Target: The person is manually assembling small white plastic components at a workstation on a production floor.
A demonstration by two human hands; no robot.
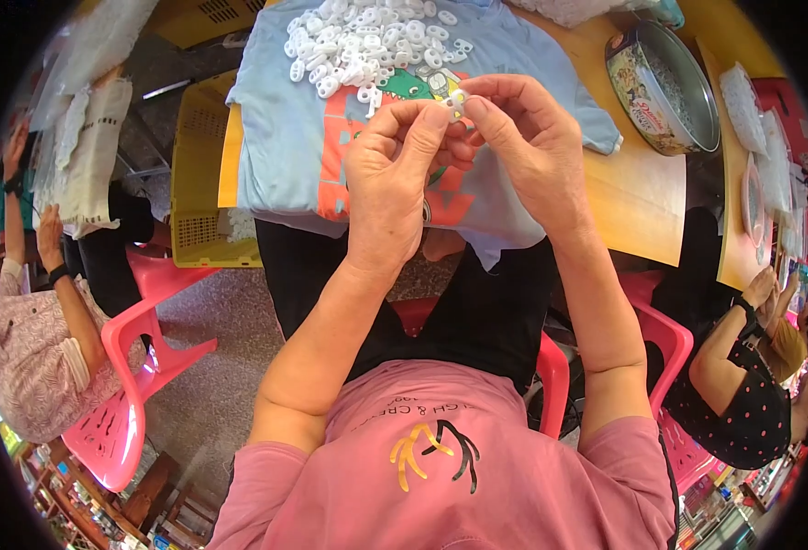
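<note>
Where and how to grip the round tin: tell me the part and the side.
Probably by the left wall and rim of the round tin, the right hand coming from the left: the outer wall shows on that side, and the open top leaves the rim exposed for a pinch.

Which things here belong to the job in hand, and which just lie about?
Seemingly in use:
- small white piece, between left hand and right hand
- pile of white pieces
- blue shirt, under the pile

Seemingly just about:
- pink chair, left
- round tin, role unclear
</note>
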